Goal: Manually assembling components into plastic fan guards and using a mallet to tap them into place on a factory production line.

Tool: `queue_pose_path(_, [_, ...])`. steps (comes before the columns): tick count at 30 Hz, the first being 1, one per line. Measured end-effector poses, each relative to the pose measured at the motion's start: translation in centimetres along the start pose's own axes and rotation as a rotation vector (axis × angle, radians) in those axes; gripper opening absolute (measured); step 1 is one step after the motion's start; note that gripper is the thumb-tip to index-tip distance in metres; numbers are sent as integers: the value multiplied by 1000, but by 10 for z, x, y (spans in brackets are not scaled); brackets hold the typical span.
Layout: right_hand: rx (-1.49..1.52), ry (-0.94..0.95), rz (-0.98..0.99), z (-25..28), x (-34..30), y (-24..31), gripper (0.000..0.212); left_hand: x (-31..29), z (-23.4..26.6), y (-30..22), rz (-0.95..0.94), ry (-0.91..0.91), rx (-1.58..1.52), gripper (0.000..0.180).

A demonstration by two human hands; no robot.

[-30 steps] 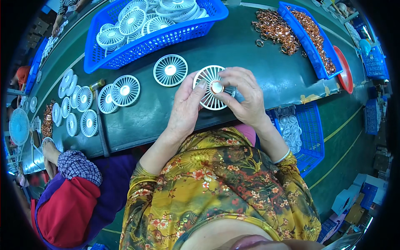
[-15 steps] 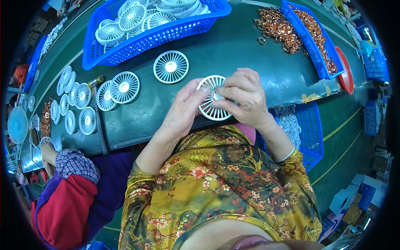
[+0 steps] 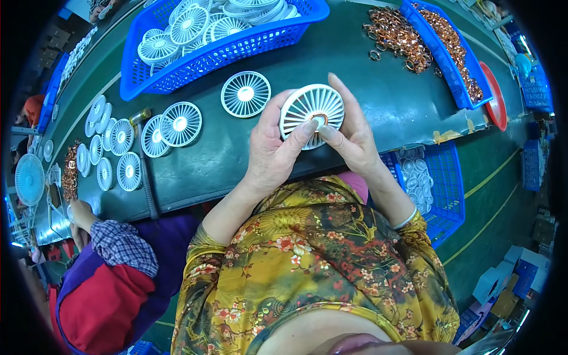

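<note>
Got my L fingers [image 3: 273, 118] & R fingers [image 3: 350, 105] gripping the white grille [image 3: 310, 104] over the table [image 3: 331, 59], thumbs [image 3: 330, 136] by its copper ring [image 3: 320, 115], which might tilt b/c of uneven pressure, poss. cracking thin spokes [image 3: 331, 105] too!

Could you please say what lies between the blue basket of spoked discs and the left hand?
In the head view, one white spoked disc lies between the basket and the left hand.

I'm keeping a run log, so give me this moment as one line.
left hand: holds white spoked grille | right hand: holds same grille | thumbs: at copper-coloured ring around hub | beyond: blue perforated basket
</note>
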State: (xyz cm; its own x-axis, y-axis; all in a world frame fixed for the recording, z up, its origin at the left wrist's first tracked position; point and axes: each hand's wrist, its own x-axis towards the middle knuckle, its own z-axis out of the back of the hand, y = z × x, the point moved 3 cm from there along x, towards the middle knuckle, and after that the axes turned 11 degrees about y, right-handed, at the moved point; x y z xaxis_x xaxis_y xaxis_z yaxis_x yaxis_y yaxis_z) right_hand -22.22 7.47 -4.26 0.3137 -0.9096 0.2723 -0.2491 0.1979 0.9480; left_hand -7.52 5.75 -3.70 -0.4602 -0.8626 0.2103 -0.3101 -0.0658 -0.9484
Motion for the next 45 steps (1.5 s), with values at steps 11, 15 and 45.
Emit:
queue_pose_path(11, [31,44,-138,26,4,-14,61,9,3,13,-18,42,341,44])
queue_pose_path(15, [-442,-72,-300,94,27,-11,58,27,0,2,-374,-31,949,44])
queue_pose_path(45, [-1381,-183,-79,108,29,-3,6,117,241,-99,701,-627,1851,59])
